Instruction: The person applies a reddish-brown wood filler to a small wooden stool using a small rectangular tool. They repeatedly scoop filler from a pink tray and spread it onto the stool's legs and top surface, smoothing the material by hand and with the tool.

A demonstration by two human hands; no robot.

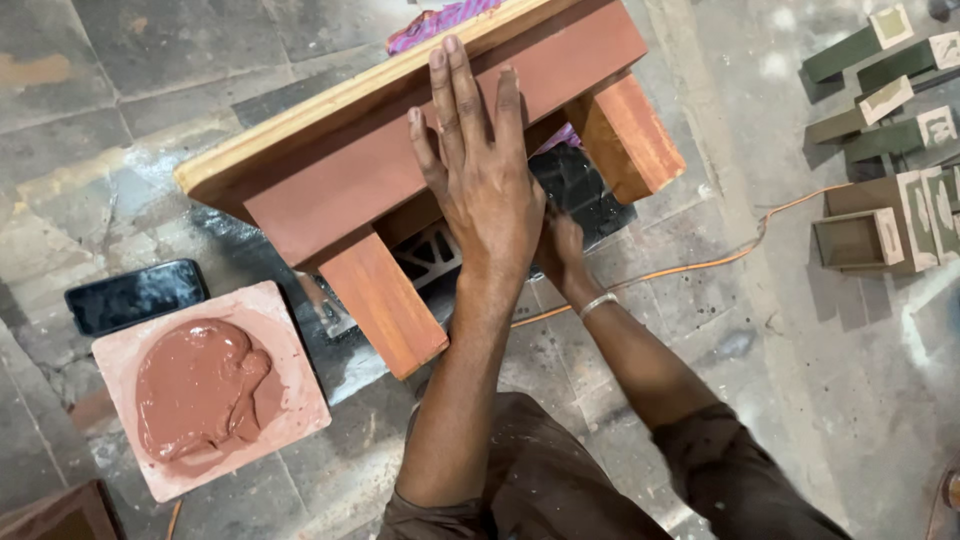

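**Reddish-brown stool under two hands**

Red-brown paint coats the apron and square legs of a small wooden stool, tipped on its side on the grey stone floor; its top edge shows pale bare plywood. The left hand lies flat and released on the apron, fingers straight. The right hand reaches under the stool beside it; whether it grips anything cannot be told. Near the stool lie a pink square slab bearing glossy, thick red-brown paste, a black phone, and an orange cable.
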